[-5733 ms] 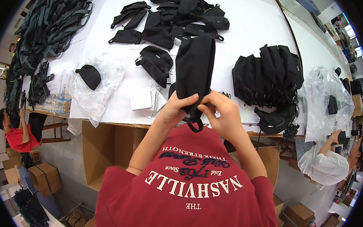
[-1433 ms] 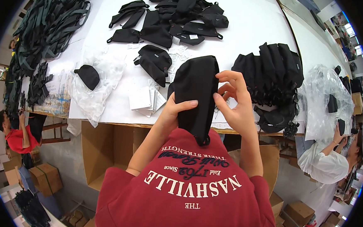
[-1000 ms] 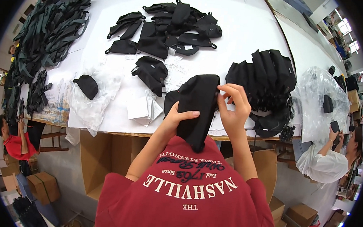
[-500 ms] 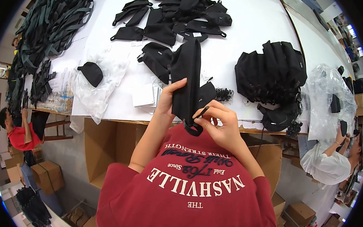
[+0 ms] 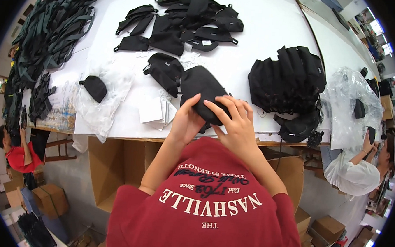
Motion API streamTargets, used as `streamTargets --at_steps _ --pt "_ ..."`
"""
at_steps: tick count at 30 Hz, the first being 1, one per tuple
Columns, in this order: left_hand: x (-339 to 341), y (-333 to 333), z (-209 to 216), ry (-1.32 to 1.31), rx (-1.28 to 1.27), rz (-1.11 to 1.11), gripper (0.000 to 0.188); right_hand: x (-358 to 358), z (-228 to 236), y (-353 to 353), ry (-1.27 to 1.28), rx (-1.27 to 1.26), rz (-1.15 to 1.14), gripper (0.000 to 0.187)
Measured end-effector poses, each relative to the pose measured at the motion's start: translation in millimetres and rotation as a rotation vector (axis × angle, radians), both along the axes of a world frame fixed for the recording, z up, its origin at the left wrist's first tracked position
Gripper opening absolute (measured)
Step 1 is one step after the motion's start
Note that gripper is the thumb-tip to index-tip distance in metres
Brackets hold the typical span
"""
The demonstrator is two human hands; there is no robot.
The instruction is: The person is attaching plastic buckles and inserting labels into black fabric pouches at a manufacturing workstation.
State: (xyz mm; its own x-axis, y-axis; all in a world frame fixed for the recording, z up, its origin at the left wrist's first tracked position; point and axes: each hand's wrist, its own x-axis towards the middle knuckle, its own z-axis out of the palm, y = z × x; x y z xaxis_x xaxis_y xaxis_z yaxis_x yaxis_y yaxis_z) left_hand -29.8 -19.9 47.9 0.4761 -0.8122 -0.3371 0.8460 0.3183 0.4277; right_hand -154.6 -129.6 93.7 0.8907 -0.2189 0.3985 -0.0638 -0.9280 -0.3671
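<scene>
The left hand [image 5: 185, 120] is half closed on the left side of a black pouch [image 5: 203, 81], its thumb on the face turned to the camera; its other fingers are mostly hidden. The right hand [image 5: 239, 124] is partly curled over the pouch's lower right end, fingers on that face and thumb at the lower edge, so 2 hands hold it. The pouch is in front of the person's chest, above the near edge of the white table [image 5: 251, 50].

Just beyond it to the left lies another pouch [image 5: 164, 71], with white cards [image 5: 150, 111] nearer the edge. A heap of black pouches [image 5: 166, 41] lies farther back, and a row of black bags [image 5: 286, 79] stands to the right. 2 co-workers sit at the sides, 1 in red [image 5: 23, 154] and 1 in white [image 5: 352, 173].
</scene>
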Motion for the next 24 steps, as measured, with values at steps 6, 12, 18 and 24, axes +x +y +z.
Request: streamTargets --at_steps 6,12,18,24 --pt "14.7 27.0 -38.2 -1.032 0.325 0.331 0.056 -7.6 13.7 -14.7 -0.037 1.014 0.059 0.052" --pt "33.7 45.4 -28.6 -0.981 0.159 -0.049 0.025 -28.2 4.2 -32.8 0.065 1.094 0.026 0.028" --pt "28.7 13.0 -30.1 -1.023 0.067 -0.123 0.021 -54.8 16.7 -75.3 0.162 0.951 0.052 0.026" --pt "39.3 16.5 -115.3 -1.319 0.800 -0.256 0.042 -88.3 33.8 -177.5 -0.637 0.410 -0.555 0.031"
